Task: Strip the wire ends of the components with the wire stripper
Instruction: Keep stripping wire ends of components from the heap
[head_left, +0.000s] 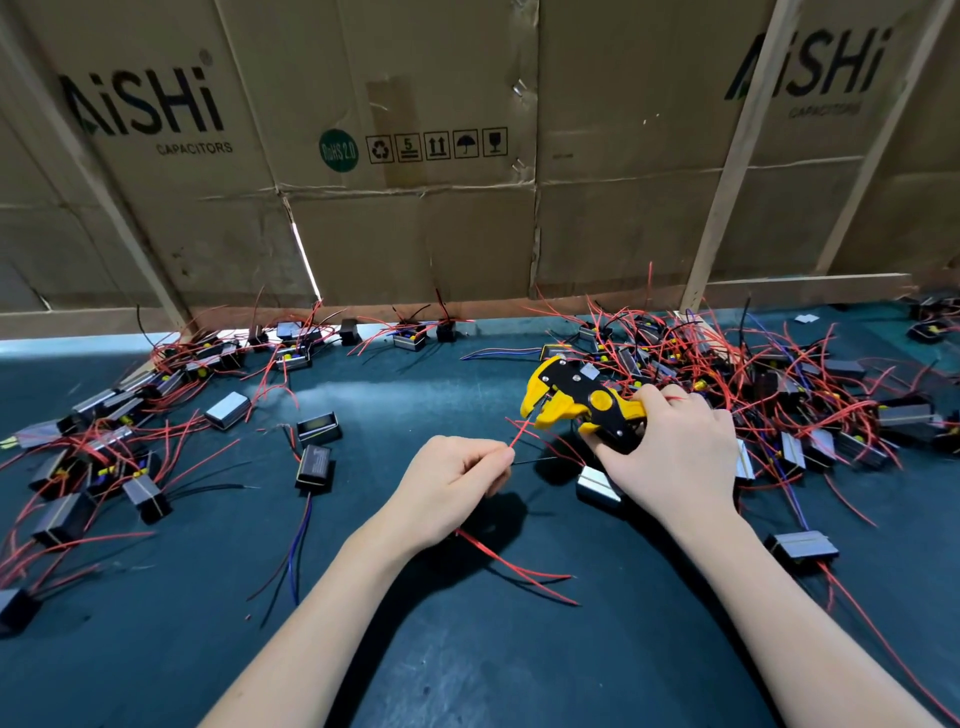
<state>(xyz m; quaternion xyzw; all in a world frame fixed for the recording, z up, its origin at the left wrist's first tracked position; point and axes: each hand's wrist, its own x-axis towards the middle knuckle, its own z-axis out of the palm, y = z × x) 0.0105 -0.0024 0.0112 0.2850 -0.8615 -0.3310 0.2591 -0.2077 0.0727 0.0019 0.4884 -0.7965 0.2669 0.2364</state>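
Flattened cardboard cartons (415, 223) walled off the far edge of a dark teal, felt-like tabletop (426, 654). Near the middle, the left hand (449, 486) pinched a thin red wire (519, 435) between thumb and forefinger, its tip reaching into the mouth of the wire stripper (576, 402), a yellow-and-black plastic tool with hooked jaws. The right hand (675, 457) was wrapped round the stripper's handles. Judging from this, the limp wire could slip out or sit too deep, so a squeeze might cut strands or strip too much; the fingers also sat close to the jaws. Boxy black-and-silver components lay in a tangled pile at the far right (769, 374) and scattered at the left (104, 447), their loose leads likely to snag.
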